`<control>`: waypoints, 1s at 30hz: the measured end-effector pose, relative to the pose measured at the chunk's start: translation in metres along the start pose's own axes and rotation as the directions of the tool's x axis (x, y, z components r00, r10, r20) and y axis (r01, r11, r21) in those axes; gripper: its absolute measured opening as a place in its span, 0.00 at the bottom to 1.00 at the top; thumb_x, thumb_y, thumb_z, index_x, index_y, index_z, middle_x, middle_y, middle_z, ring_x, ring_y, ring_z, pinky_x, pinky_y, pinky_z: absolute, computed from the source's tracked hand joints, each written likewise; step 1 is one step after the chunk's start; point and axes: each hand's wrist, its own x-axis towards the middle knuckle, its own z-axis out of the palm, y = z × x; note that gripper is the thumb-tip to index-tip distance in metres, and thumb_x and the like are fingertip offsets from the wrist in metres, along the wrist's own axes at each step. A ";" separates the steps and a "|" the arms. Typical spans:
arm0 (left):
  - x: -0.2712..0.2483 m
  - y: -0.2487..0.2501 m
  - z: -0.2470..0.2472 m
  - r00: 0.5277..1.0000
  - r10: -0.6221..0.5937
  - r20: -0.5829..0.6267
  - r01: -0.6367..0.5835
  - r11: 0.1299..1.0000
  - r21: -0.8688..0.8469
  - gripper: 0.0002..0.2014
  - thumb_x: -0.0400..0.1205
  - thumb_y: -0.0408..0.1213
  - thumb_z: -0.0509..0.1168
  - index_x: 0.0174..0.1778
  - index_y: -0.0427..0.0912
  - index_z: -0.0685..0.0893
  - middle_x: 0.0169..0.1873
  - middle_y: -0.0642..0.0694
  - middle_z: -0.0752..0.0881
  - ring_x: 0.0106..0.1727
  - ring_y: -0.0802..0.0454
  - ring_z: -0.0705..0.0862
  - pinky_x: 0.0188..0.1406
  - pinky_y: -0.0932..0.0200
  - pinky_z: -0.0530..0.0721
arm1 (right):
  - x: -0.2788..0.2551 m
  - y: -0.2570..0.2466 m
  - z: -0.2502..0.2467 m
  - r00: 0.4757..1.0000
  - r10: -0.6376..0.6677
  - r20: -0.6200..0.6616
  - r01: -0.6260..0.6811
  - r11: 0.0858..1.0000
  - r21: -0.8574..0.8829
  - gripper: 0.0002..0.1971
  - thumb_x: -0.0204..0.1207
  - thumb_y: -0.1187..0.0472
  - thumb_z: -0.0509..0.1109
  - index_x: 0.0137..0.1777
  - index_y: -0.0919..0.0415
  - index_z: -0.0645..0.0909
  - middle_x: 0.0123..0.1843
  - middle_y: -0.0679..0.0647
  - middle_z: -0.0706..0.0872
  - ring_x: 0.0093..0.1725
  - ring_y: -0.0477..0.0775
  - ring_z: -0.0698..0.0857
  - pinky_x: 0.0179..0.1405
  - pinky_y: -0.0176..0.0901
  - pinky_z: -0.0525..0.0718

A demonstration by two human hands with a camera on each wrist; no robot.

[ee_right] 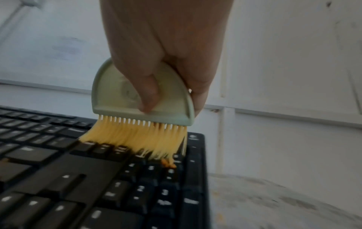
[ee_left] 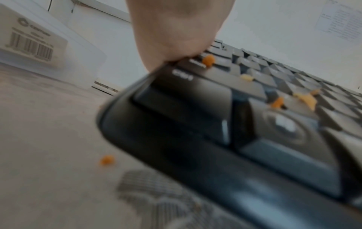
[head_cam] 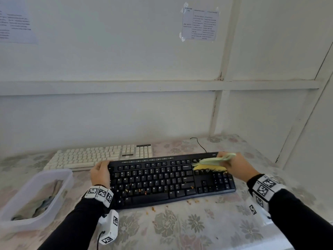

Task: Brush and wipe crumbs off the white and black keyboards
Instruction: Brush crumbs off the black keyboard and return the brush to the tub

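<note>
A person's right hand (head_cam: 234, 164) clasps a pale green half-round plastic brush (ee_right: 141, 94), its yellow bristles (ee_right: 137, 139) splayed on the number-pad end of a black keyboard (head_cam: 171, 179) lying lengthwise across a floral-clothed bench (head_cam: 180, 228). The left hand (head_cam: 100, 173) grasps its opposite end. Orange crumbs (head_cam: 137, 191) lie leftward along the keys, nearer that steadying hand; a white keyboard (head_cam: 97, 156) waits behind, near a pale panelled wall.

Black keyboard (head_cam: 162, 179) crumb-strewn, before white keyboard (head_cam: 93, 156).

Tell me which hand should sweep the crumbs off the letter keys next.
Right. The right hand already grips the brush, bristles on the black keyboard; the left hand holds its left edge.
</note>
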 end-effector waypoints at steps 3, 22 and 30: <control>0.000 0.000 0.001 1.000 0.006 -0.004 -0.006 1.000 0.003 0.13 0.80 0.30 0.61 0.30 0.41 0.80 0.28 0.45 0.78 0.32 0.52 0.75 0.33 0.59 0.74 | -0.005 0.017 -0.007 0.998 0.064 -0.023 -0.064 0.998 -0.016 0.19 0.77 0.74 0.63 0.36 0.46 0.72 0.26 0.39 0.72 0.26 0.38 0.72 0.30 0.25 0.75; 0.005 -0.005 0.002 0.999 0.031 -0.019 -0.031 0.999 0.021 0.13 0.80 0.32 0.61 0.29 0.45 0.78 0.27 0.44 0.75 0.30 0.51 0.72 0.33 0.59 0.71 | -0.021 -0.018 0.026 0.960 0.233 -0.153 -0.158 0.907 0.391 0.26 0.77 0.73 0.58 0.66 0.43 0.63 0.35 0.53 0.81 0.24 0.48 0.77 0.18 0.27 0.73; 0.009 -0.010 0.002 0.999 0.046 -0.025 -0.045 0.998 0.033 0.13 0.80 0.32 0.60 0.29 0.43 0.78 0.26 0.44 0.73 0.29 0.52 0.71 0.31 0.58 0.71 | -0.059 -0.004 0.030 0.967 0.254 -0.030 -0.233 0.924 0.302 0.22 0.75 0.69 0.63 0.63 0.46 0.66 0.30 0.50 0.80 0.23 0.48 0.76 0.18 0.29 0.73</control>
